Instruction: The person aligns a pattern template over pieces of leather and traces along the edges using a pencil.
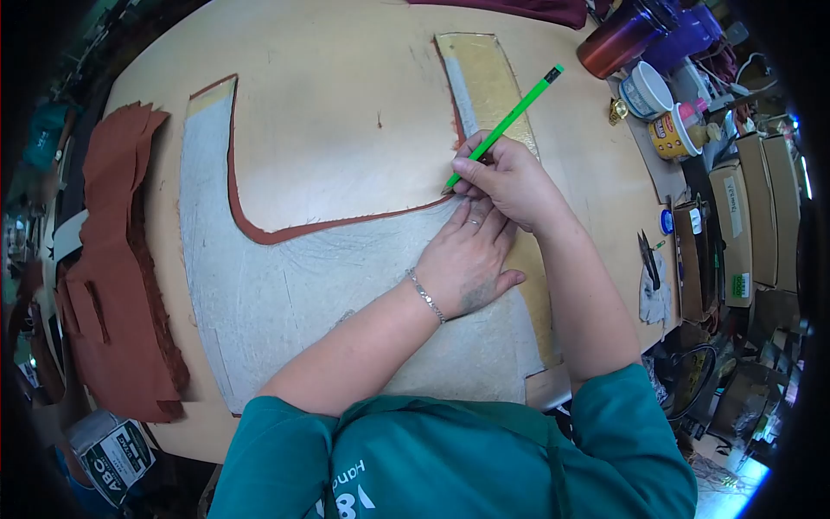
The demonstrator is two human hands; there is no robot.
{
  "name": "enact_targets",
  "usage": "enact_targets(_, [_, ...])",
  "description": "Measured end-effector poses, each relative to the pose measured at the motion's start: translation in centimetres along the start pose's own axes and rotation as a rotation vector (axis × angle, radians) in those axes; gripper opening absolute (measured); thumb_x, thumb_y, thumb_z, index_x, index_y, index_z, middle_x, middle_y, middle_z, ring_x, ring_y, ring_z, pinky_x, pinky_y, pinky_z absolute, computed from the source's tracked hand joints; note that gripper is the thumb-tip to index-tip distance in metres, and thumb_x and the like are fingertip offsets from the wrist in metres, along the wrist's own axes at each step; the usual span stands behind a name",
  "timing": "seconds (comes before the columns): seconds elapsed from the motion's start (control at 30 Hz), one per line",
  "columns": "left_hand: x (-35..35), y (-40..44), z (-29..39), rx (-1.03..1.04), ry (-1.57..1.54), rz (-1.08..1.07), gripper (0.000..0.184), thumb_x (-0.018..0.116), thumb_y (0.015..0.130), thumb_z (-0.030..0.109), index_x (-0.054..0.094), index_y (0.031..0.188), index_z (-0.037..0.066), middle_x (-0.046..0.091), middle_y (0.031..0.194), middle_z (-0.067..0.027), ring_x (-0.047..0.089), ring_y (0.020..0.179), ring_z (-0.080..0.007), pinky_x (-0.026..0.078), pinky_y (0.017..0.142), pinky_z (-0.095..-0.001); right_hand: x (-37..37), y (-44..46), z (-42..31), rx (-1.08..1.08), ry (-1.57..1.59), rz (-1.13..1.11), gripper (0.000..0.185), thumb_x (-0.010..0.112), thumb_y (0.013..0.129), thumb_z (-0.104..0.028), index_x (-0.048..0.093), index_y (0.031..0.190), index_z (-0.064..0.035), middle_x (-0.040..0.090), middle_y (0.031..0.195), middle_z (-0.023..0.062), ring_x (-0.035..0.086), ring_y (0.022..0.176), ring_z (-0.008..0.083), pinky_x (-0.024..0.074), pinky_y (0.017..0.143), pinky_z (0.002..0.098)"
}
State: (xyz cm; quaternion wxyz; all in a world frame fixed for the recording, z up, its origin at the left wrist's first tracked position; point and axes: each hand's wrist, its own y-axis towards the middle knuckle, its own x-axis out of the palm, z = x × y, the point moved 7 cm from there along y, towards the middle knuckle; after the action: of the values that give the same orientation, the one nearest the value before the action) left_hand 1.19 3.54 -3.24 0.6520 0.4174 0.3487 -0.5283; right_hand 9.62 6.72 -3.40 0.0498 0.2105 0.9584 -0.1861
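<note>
A green pencil (510,124) is pinched in my right hand (510,177), its tip at the inner corner of a U-shaped pattern piece. My left hand (467,255) lies flat on the grey-white pattern (346,294), palm down, fingers stretched toward the pencil tip and close to my right hand. Along the pattern's inner curve shows a strip of reddish-brown material (303,231) lying beneath it. The pattern's right side has a yellowish band (484,69). Many fine pencil-like strokes mark the pattern below the curve.
On the left lies a stack of reddish-brown pieces (121,285). At the back right stand a dark tumbler (618,43), a white-and-blue tub (644,91) and a yellow tub (673,137). Scissors (648,259) lie near the right table edge, with cardboard boxes (735,225) beyond.
</note>
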Motion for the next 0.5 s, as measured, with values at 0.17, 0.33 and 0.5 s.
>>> enact_targets(0.17, [0.3,-0.3,0.0,0.036,0.068,0.037,0.062,0.046,0.081,0.048,0.045,0.117,-0.003,0.046,0.117,-0.0219,0.037,0.117,-0.0347,0.027,0.099,-0.0433,1.8,0.3,-0.3,-0.087,-0.226,-0.072,0.01,0.057,0.083,-0.007,0.053,0.088,0.0005,0.058,0.077,0.0043,0.055,0.071,0.0097,0.0461,0.066,0.0228])
enact_targets(0.33, [1.8,0.0,-0.3,0.025,-0.016,-0.076,0.061,0.045,0.08,0.048,0.045,0.118,-0.001,0.05,0.113,-0.0209,0.039,0.114,-0.0343,0.029,0.097,-0.0431,3.2,-0.2,-1.2,-0.146,-0.335,-0.067,0.011,0.058,0.082,-0.008,0.054,0.087,0.0013,0.058,0.077,0.0057,0.056,0.075,0.0111,0.0459,0.069,0.0256])
enact_targets(0.5, [0.4,-0.2,-0.1,-0.016,0.069,-0.028,0.063,0.048,0.079,0.046,0.042,0.121,-0.001,0.042,0.124,-0.0189,0.033,0.121,-0.0308,0.029,0.098,-0.0441,0.1,-0.3,-0.8,-0.148,-0.42,0.006,0.013,0.059,0.081,-0.01,0.055,0.087,0.0004,0.059,0.076,0.0058,0.056,0.074,0.0111,0.0454,0.068,0.0263])
